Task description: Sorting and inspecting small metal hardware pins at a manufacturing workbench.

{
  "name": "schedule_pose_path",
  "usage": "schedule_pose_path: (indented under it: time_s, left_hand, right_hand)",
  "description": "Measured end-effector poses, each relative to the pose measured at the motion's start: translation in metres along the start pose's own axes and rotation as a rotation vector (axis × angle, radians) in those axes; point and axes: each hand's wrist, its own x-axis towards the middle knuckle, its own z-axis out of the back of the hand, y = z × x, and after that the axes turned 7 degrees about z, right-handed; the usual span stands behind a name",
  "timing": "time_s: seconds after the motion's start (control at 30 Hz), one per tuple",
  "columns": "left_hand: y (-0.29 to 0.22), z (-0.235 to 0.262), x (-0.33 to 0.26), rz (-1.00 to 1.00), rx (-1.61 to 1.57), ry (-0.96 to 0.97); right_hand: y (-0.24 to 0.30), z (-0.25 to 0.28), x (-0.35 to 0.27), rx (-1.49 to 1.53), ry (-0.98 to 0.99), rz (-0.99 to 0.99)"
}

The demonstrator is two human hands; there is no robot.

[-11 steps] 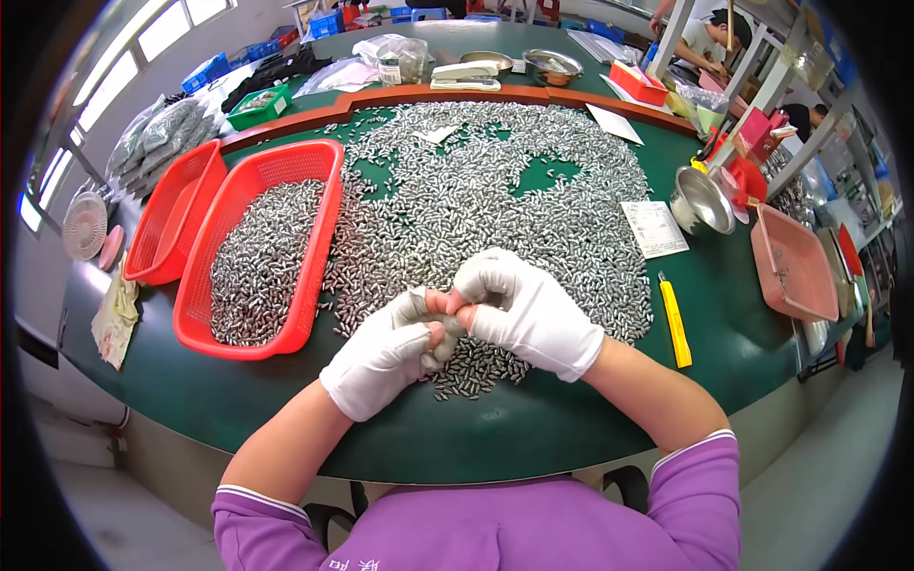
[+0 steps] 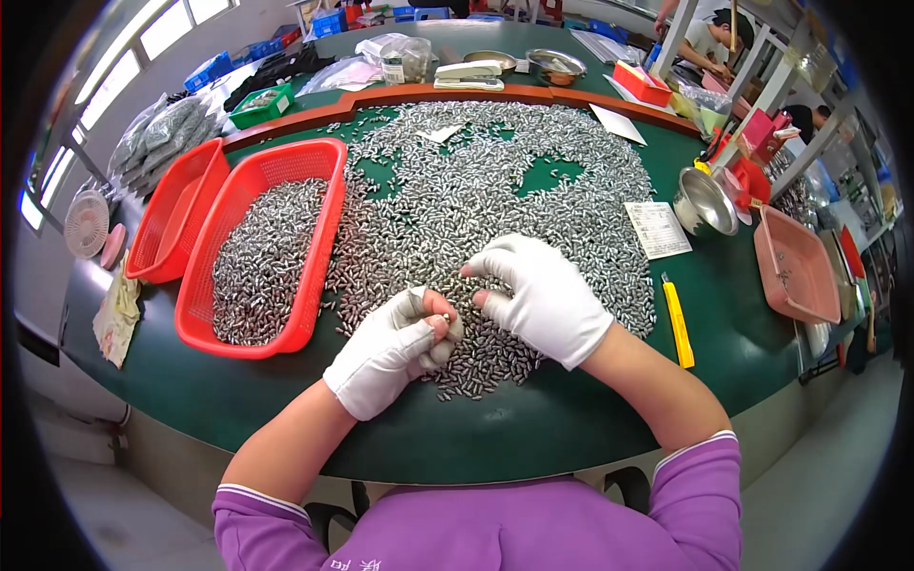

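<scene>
Small silvery barrel-shaped metal pieces (image 2: 419,228) lie spread thickly over the green table. Over the near edge of this spread, my left hand (image 2: 390,347) pinches one small metal piece (image 2: 446,317) between bare thumb tip and forefinger; most of that piece is hidden. To its right, my right hand (image 2: 543,300) hovers above the pieces, thumb and forefinger apart, and nothing shows between them. Both hands wear white gloves with some fingertips bare. Left of the spread, a red perforated basket (image 2: 328,228) holds a heap of the same pieces.
A second red basket (image 2: 171,214) stands further left. On the right lie a yellow utility knife (image 2: 677,321), a printed slip (image 2: 657,229), a steel bowl (image 2: 705,202) and a pink tray (image 2: 798,266). A reddish-brown wooden rail (image 2: 457,95) borders the far side. A co-worker (image 2: 709,48) sits beyond the shelf.
My right hand has drawn away from the left, rightward, and its thumb and forefinger have parted. The left hand stays nearly in place, its pinched piece now showing.
</scene>
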Motion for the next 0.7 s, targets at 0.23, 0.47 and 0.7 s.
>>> schedule_pose_path:
  time_s: [0.23,0.47,0.7]
  left_hand:
    - [0.003,-0.001,0.002,-0.038,-0.001,-0.004]
    - [0.002,0.002,0.001,-0.034,-0.006,0.018]
    - [0.004,0.000,0.003,0.032,-0.131,0.124]
  right_hand:
    - [-0.017,-0.011,-0.005,-0.304,0.084,0.044]
    - [-0.008,0.001,0.001,-0.009,-0.098,0.099]
    - [0.014,0.001,0.003,0.255,-0.087,0.308]
